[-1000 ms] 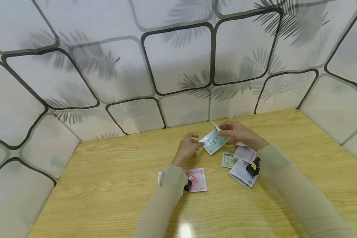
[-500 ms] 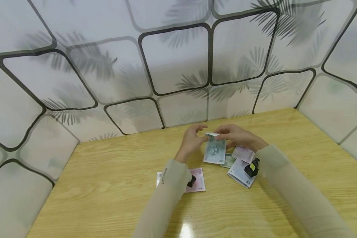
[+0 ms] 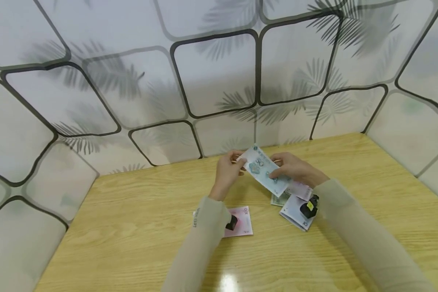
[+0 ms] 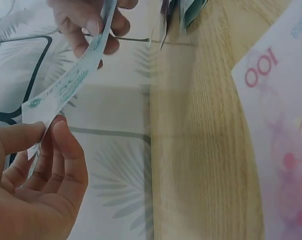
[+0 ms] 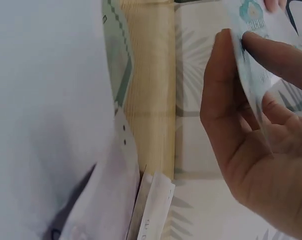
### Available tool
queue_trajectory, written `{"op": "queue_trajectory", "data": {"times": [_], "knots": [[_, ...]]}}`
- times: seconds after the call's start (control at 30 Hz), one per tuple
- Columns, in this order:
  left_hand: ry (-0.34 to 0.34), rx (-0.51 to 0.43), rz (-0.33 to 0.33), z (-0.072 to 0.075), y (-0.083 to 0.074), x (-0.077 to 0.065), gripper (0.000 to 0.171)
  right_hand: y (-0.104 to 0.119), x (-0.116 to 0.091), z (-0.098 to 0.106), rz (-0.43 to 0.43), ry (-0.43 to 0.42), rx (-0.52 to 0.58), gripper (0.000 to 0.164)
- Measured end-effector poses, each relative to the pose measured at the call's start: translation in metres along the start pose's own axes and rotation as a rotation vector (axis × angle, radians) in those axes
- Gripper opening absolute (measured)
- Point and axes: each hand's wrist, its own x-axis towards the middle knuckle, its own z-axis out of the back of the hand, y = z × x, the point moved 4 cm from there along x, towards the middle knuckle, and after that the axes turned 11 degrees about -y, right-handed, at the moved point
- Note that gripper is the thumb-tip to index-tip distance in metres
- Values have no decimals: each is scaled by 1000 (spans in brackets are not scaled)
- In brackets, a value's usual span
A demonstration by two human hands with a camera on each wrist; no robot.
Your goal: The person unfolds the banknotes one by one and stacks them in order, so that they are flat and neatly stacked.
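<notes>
A teal 50 banknote (image 3: 256,165) is spread out between both hands above the table, tilted, its left end higher. My left hand (image 3: 226,170) pinches the left end between thumb and fingers, as the left wrist view shows at the banknote's (image 4: 65,90) near edge. Toward the other end, my right hand (image 3: 295,168) grips the note with its thumb on the printed face. In the right wrist view the right hand (image 5: 261,115) has the note between thumb and fingers. Beneath the left wrist lies a pink 100 banknote (image 3: 244,221), partly covered by the sleeve.
Below the right wrist lie a folded bluish 10 banknote (image 3: 295,213), a purple-pink banknote (image 3: 300,190) and a green banknote (image 3: 278,200), overlapping. A leaf-patterned curtain (image 3: 222,73) borders the back of the wooden table (image 3: 131,227).
The teal note was creased and partly folded in the right hand; it has been turned and opened out flat. My left hand, empty half a second ago, now pinches its left end.
</notes>
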Motion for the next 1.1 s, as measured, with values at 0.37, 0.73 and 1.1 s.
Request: {"op": "queue_trajectory", "data": {"times": [0.37,0.73,1.1], "knots": [[24,-48,68,10,7,-3,42,-4,-8,23,-66,-66,109,41],[196,45,49,20,14,-10,44,-7,-9,33,-84,-165,217,26],[50,-63,61,31,19,-8,24,-12,-11,28,-95,-142,269,19]]}}
